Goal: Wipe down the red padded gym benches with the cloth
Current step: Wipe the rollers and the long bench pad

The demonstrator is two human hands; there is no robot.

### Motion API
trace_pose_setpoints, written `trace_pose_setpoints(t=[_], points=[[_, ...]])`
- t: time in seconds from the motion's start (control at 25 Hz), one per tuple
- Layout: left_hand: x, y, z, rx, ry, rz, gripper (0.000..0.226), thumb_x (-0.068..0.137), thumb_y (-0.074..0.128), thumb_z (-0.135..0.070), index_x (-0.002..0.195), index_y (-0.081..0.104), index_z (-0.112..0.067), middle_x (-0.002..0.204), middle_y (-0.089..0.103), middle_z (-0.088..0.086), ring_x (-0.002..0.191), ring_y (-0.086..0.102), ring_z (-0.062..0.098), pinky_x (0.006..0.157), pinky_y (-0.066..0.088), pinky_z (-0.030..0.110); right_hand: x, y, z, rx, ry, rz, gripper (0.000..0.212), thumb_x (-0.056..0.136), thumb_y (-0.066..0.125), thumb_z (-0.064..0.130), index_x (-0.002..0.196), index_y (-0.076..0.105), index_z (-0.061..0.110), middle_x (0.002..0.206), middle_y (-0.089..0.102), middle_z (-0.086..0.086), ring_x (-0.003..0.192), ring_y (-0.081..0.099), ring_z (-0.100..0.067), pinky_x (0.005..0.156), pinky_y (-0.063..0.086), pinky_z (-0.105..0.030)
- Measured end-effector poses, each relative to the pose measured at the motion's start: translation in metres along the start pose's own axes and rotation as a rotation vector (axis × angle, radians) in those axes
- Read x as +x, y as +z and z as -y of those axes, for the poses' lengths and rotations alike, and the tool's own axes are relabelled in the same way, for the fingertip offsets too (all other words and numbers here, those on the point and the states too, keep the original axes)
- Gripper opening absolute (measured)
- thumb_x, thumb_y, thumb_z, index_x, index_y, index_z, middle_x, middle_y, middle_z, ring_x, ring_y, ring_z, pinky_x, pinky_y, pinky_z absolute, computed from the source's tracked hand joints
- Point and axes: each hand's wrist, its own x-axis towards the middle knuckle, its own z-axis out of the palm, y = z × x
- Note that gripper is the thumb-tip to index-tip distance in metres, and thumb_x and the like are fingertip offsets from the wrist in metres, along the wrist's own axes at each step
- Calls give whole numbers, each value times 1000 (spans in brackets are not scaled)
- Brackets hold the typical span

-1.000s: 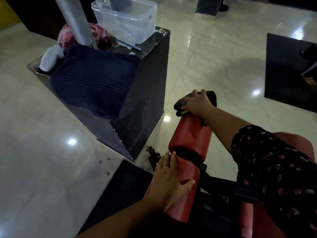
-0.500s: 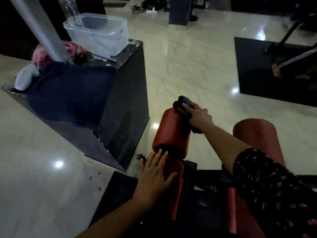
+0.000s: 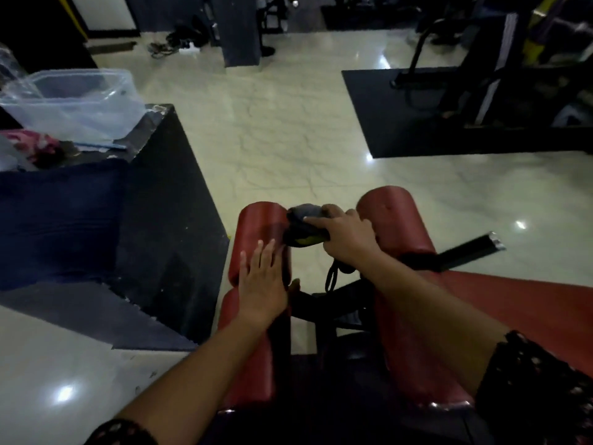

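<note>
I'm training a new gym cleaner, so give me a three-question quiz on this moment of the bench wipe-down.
1. True or false: the left hand lies flat on the left red roller pad.
2. Which hand grips the dark cloth?
A. left
B. right
3. Fill in: the clear plastic tub stands on a black ____.

Key: 1 true; 2 B, the right hand; 3 block.

Right hand (image 3: 348, 234) covers most of cloth (image 3: 301, 228); cloth's full shape unclear. Left hand (image 3: 261, 281) hides part of left roller pad (image 3: 258, 220). Plastic tub (image 3: 73, 104) blurred, cut by left edge. Gym machine (image 3: 500, 75) far right dark, indistinct.
</note>
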Motion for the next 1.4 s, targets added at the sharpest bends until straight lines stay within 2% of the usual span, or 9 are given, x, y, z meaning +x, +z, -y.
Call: trace_pose_setpoints(t=[0.08,0.16,0.32,0.52,0.68,0.84,1.0,1.16,1.4], points=[[16,5,-9,114,57,126,82,97,27,-64,153,-17,-24,161,-24,1,149,-21,23,118,-12,49,-45,-16,-5,-61,69,-98,75,88,52,19,146,22,54,154,22,3,124,37,-33,91,39,-46],[23,18,-6,140,59,243,85,95,30,-66,157,-11,-24,162,-24,4,148,-23,24,119,-10,52,-88,-23,-22,-81,197,-151,80,89,56,27,148,9,55,158,15,0,129,34,-34,95,37,-47],[20,33,0,167,123,209,86,92,36,-65,159,4,-21,164,-14,12,149,-19,29,120,-7,54,-181,-19,-63,-41,595,-209,92,86,61,34,148,-3,54,154,24,-6,125,39,-36,89,42,-47],[25,27,9,251,279,308,85,88,40,-68,157,13,-27,162,-19,17,146,-26,37,114,-11,60,-261,26,-56,196,971,-44,93,84,62,33,149,-3,53,132,32,-6,112,37,-28,90,44,-54],[26,25,19,268,438,351,78,88,39,-69,155,22,-33,164,-9,13,148,-21,33,115,-13,61,-241,21,-69,180,993,115,86,78,64,51,149,18,34,146,27,-11,131,31,-38,102,37,-56],[28,20,28,218,627,375,76,83,30,-73,152,27,-40,165,9,-2,152,-9,22,113,-17,59,-221,22,-82,337,1012,-15,93,72,64,73,142,24,26,141,43,-15,122,50,-40,98,45,-51],[19,16,46,193,1022,375,84,72,5,-74,144,40,-47,157,30,-18,150,10,7,117,-17,50,-241,37,-72,404,1086,-234,72,91,60,46,152,26,27,138,52,-19,118,54,-40,92,44,-43],[13,19,55,149,1133,333,80,76,5,-74,140,46,-47,152,38,-20,148,18,6,120,-7,44,-260,53,-45,425,1182,-385,64,94,52,40,151,25,32,131,51,-21,104,57,-41,82,47,-43],[16,20,53,75,1129,349,79,73,11,-75,132,56,-47,145,48,-19,145,28,6,118,9,38,-261,63,21,-78,1040,-180,70,95,50,38,152,9,43,154,22,-14,110,46,-40,82,48,-53]])
